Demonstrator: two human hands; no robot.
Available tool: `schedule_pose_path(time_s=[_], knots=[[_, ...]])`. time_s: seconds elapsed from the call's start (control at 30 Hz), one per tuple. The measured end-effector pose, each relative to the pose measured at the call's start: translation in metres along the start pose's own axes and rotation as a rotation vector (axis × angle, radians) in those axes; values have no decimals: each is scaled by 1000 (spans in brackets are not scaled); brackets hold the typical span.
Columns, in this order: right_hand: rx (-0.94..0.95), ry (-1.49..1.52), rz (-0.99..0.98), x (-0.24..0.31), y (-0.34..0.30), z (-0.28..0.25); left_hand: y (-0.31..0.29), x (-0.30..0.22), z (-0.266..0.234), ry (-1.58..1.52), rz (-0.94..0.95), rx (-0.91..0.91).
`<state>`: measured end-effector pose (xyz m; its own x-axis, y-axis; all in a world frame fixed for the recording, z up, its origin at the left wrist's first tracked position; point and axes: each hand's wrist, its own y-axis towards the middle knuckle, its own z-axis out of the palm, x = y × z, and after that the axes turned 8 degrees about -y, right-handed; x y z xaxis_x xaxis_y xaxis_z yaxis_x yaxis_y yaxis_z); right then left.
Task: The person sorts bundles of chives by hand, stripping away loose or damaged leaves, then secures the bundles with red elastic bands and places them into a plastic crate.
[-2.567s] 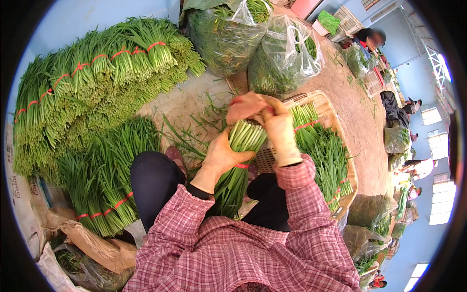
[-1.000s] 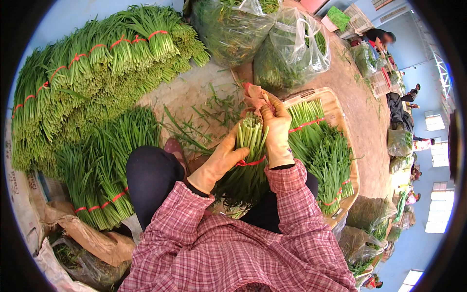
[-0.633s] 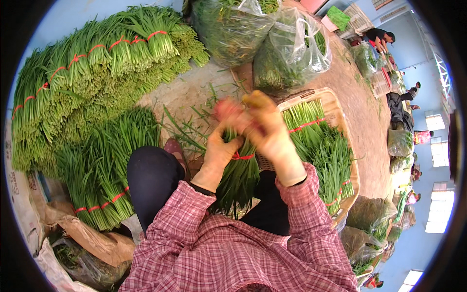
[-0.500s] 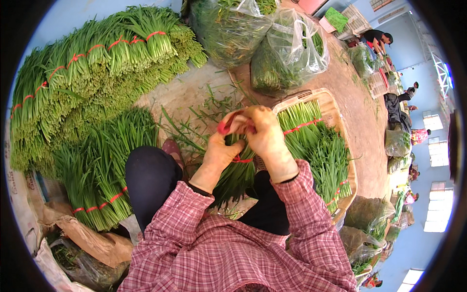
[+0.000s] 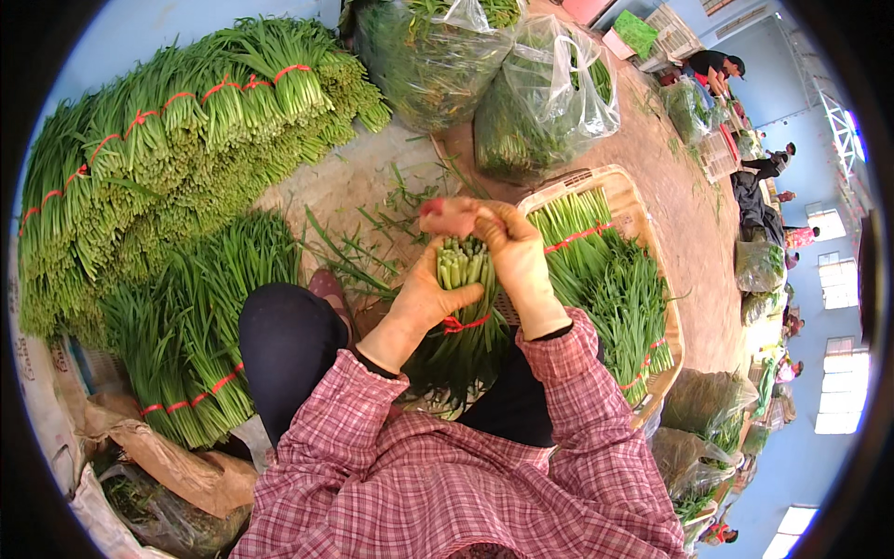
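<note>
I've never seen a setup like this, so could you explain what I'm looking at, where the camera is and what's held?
There is no robot here, just a person in a pinkish checked shirt. A wide fisheye camera worn on the head looks down, so straight edges bend. The left hand grips a bundle of long green stems tied in red. The right hand pinches a blurred pinkish piece, perhaps cloth, by the stem ends. Loose green leaves lie on the dusty floor. A heap of red-tied green bundles is at the left; a tan plastic crate with more bundles is at the right. Beyond are clear plastic bags of greens.
</note>
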<state>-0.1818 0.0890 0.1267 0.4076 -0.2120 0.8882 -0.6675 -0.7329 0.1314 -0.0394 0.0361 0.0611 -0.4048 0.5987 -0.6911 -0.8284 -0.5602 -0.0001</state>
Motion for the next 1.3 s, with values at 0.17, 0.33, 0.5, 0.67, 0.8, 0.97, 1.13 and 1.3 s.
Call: schedule_pose_path(time_s=[0.17, 0.33, 0.5, 0.67, 0.8, 0.97, 1.13, 1.3], knots=[[139, 1, -128, 26, 1, -38, 7, -2, 0, -247, 76, 39], [264, -389, -554, 22, -9, -21, 8, 0, 0, 0, 152, -27], [154, 177, 182, 44, -3, -32, 5, -19, 5, -104, -24, -91], [285, -400, -733, 35, -13, -14, 11, -32, 4, -610, -364, -98], [128, -165, -388, 27, 3, -7, 8, -20, 1, 57, -128, -80], [337, -281, -879, 64, -1, -6, 3, -17, -12, 299, -86, -171], [241, -295, -466, 31, 17, 5, 0, -23, 0, 155, -211, 25], [295, -67, -254, 52, 10, -21, -4, -38, -3, 187, -153, -91]])
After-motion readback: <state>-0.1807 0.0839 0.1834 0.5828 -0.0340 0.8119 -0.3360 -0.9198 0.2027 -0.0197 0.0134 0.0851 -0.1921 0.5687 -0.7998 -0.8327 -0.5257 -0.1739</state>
